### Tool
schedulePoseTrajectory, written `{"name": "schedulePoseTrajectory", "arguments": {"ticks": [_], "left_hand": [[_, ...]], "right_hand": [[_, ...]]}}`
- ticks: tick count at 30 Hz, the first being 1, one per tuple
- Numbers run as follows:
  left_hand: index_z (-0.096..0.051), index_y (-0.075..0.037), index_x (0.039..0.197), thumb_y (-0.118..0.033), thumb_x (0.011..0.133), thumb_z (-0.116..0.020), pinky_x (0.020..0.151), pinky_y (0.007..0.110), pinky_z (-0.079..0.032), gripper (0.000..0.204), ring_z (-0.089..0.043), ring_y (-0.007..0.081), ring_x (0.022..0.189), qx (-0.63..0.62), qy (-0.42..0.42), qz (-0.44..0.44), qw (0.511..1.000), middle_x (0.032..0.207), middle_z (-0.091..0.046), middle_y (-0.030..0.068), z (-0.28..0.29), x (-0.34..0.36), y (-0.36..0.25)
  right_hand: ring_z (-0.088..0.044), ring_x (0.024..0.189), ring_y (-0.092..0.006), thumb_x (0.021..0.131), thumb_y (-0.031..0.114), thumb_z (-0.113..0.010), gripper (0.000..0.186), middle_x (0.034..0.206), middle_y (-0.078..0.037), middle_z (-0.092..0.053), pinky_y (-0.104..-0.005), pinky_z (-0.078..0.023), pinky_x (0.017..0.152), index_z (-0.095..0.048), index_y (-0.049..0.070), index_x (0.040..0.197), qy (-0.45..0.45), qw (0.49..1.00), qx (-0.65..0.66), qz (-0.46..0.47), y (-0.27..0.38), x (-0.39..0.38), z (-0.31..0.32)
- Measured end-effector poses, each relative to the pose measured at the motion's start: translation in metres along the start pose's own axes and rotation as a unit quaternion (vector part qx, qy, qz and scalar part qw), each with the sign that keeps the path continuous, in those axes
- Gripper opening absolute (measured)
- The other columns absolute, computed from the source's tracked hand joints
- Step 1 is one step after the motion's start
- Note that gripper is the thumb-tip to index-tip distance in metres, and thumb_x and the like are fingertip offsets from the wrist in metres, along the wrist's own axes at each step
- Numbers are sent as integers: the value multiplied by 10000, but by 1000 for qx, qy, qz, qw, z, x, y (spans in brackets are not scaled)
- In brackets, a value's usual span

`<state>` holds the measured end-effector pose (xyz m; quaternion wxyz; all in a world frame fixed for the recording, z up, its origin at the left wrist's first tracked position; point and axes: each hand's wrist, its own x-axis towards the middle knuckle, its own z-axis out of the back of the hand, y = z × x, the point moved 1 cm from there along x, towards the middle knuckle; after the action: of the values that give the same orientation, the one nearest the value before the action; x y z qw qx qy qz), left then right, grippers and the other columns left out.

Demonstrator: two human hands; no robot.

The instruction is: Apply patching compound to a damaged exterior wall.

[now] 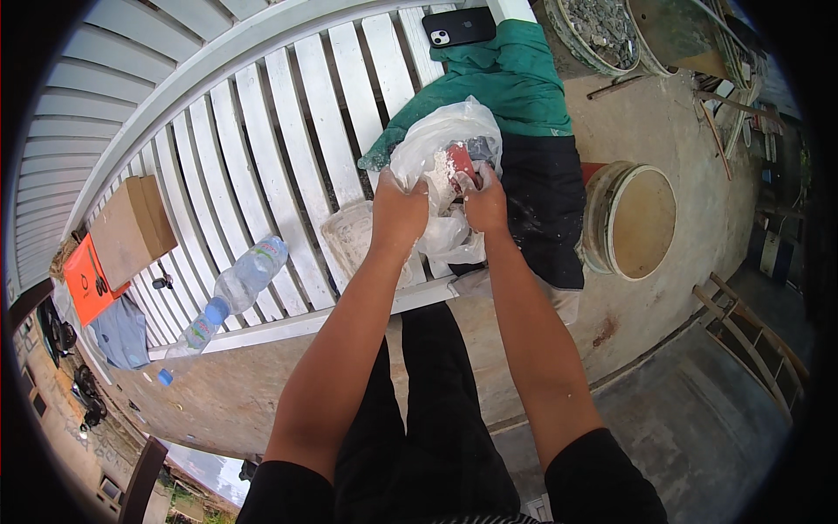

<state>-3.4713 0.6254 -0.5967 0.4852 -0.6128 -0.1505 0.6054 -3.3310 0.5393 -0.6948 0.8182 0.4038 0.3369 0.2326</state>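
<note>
A translucent white plastic bag (435, 127) sits in front of me on the slatted bench, its mouth spread apart. My left hand (402, 206) is closed on the bag's left edge, with the fingertips partly hidden in the plastic. On the other side, my right hand (485, 203) grips the bag near a red piece (460, 159) dusted with white. White crumbly material (443, 175) shows in the opening, and something dark grey lies behind the red piece. Under and beside the bag is a green and black cloth (534, 188). A whitish, dirty plastic sheet or container (349, 234) lies left of my left wrist.
Across the white bench (262, 113) are a black phone (459, 27), a clear bottle (253, 272), a second bottle (197, 336), a cardboard box (131, 225) and an orange packet (87, 278). Buckets (642, 223) stand on the concrete floor at right; a rubble-filled one (602, 35) is farther back.
</note>
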Motion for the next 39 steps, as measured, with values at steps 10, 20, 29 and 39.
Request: {"name": "schedulePoseTrajectory", "arguments": {"ticks": [10,20,29,39], "left_hand": [[-460,54,1265,-100,866,-594,924,366,-430,448,-585,313,1088,-62,60,19,996,1175,-592,228,1,8,11],[-465,75,1233,-167,826,-671,908,349,-442,517,-591,311,1074,92,-6,-26,995,1134,-595,250,45,-8,-14],[-412,7,1232,-106,767,-701,982,409,-402,559,-531,379,1125,128,-35,-164,978,1183,-552,233,55,-35,-44],[-530,-149,1272,-248,646,-803,1105,563,-165,690,-244,378,1366,394,-12,-396,829,1485,-285,141,52,-63,-45]], "right_hand": [[-585,759,-98,929,105,-554,138,900,-58,-642,-260,-483,630,-579,11,1027,28,999,38,10,1,-3,3],[-636,809,-147,967,125,-477,176,991,-53,-631,-314,-581,643,-551,60,1113,76,953,264,-130,14,-20,13],[-633,770,-123,959,90,-490,160,945,-51,-637,-303,-571,612,-560,46,1097,40,937,313,-148,45,-28,27],[-631,771,-119,960,102,-497,154,955,-44,-636,-299,-567,606,-560,57,1094,49,929,338,-143,66,-39,45]]}}
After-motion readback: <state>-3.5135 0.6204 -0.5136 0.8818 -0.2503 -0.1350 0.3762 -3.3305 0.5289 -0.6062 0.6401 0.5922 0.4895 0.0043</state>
